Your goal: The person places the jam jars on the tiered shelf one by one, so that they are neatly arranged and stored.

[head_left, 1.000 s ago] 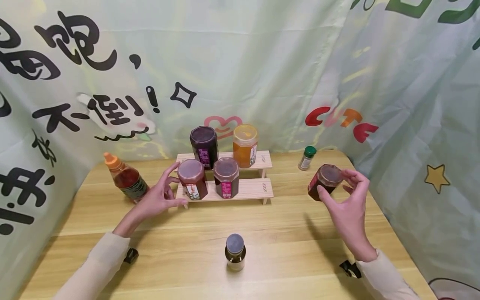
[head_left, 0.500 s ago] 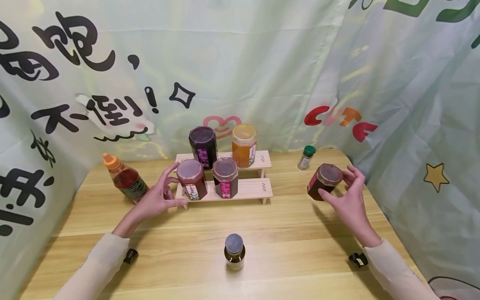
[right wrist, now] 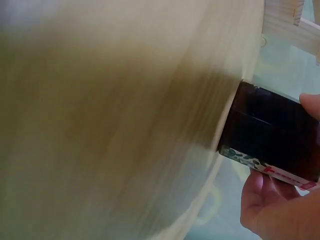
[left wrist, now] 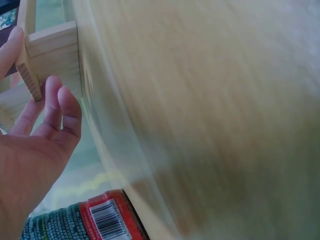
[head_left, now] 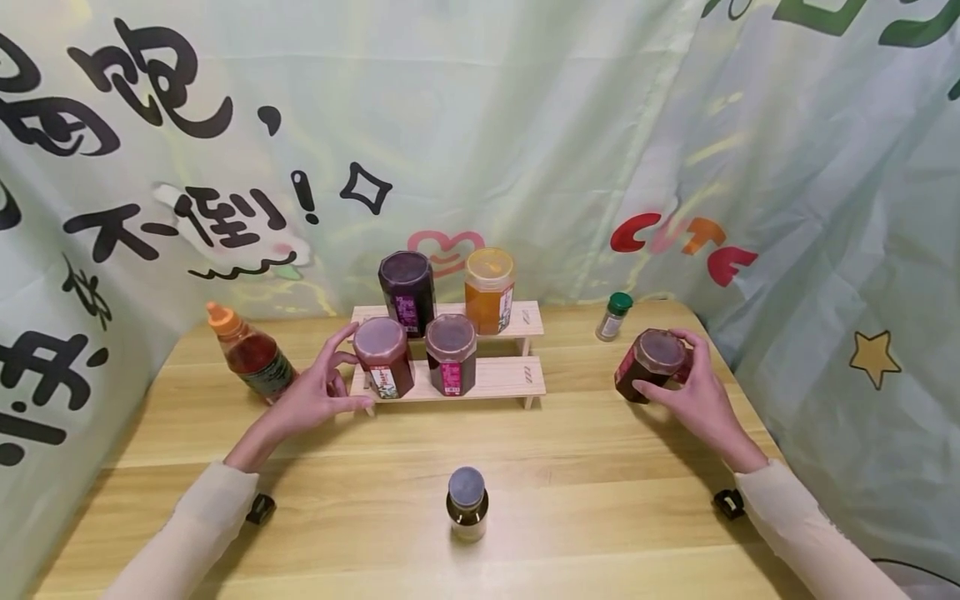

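My right hand grips a dark jam jar at the table's right side, thumb on the near side and fingers behind. The right wrist view has the jar's base right at the tabletop. My left hand holds the left end of a two-step wooden rack; in the left wrist view its board end lies between thumb and fingers. On the lower step stand a reddish jar and a dark jar. A purple-black jar and an orange-yellow jar occupy the upper step.
A sauce bottle with an orange cap stands left of the rack, close to my left forearm. Toward the front is a small dark bottle. A green-capped shaker stands behind the held jar. Printed cloth hangs around the table.
My right hand has closed in around the jar from the right, while its wrist has shifted right and slightly up in view. The left hand and the rack stay put.
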A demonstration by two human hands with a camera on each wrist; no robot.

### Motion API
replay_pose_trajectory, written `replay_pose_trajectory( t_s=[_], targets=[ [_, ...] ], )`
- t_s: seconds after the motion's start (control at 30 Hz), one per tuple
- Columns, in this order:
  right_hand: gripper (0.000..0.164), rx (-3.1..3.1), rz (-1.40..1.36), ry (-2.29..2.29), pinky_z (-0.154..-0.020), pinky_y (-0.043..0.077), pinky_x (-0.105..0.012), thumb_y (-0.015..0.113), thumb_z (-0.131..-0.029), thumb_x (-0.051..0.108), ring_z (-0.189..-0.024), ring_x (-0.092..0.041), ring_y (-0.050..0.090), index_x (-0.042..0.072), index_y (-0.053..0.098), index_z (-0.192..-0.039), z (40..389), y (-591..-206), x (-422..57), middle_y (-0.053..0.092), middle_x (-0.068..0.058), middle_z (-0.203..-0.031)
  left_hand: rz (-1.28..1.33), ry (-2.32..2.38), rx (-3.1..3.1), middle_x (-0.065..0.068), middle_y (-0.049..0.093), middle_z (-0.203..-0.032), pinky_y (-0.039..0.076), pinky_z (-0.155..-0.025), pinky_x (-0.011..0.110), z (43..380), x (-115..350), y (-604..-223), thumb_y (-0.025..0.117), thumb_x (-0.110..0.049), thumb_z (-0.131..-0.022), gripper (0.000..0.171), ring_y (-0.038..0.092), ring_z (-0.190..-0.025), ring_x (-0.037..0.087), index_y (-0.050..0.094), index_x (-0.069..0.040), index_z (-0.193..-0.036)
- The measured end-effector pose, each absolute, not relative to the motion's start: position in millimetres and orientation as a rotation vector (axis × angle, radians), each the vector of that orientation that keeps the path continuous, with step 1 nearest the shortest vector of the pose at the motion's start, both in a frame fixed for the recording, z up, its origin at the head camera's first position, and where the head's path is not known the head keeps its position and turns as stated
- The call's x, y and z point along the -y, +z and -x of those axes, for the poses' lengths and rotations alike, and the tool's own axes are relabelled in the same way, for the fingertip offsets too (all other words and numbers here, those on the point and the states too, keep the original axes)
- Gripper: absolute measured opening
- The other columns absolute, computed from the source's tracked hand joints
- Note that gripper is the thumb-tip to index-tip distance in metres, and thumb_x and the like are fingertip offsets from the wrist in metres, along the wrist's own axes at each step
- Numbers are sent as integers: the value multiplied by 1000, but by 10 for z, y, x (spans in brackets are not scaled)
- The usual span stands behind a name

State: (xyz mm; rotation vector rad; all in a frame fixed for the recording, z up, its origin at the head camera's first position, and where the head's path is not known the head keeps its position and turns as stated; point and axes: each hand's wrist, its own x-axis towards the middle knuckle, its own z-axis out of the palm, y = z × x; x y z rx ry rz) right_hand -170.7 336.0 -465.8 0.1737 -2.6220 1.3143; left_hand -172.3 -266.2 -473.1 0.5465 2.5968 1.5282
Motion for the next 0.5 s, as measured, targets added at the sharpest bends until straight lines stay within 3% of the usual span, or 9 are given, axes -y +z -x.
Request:
replay_pose_trajectory(
  t_s=[0.07,0.17,0.33,0.5],
  targets=[
    [102,2628,-165,1310,-90,41,-4,94,-89,15,-126,-35,57,8,25,-163,1711,-4647,-3362,56,-28,-141,-552,1528,-2598,26,63,-137,53,-56,32,1728,2665,-4739,95,-7,-87,125,64,-68,25,12,-33,-176],
    [102,2624,-163,1304,-89,42,-5,95,-88,16,-126,-40,58,8,27,-162,1716,-4621,-3354,57,-28,-140,-565,1541,-2587,27,63,-137,53,-55,32,1729,2669,-4744,94,-5,-87,125,63,-67,25,11,-32,-177],
    [100,2627,-160,1285,-88,42,-5,96,-86,13,-123,-37,61,7,30,-161,1716,-4576,-3329,60,-27,-136,-568,1548,-2583,26,64,-137,52,-54,31,1732,2667,-4744,94,-4,-87,126,63,-65,24,11,-33,-177],
    [98,2616,-145,1263,-87,46,-8,97,-85,14,-116,-26,61,7,34,-159,1694,-4504,-3231,63,-24,-132,-552,1546,-2591,25,64,-137,52,-53,32,1725,2675,-4731,94,-5,-87,124,64,-65,25,12,-32,-177]
  ],
)
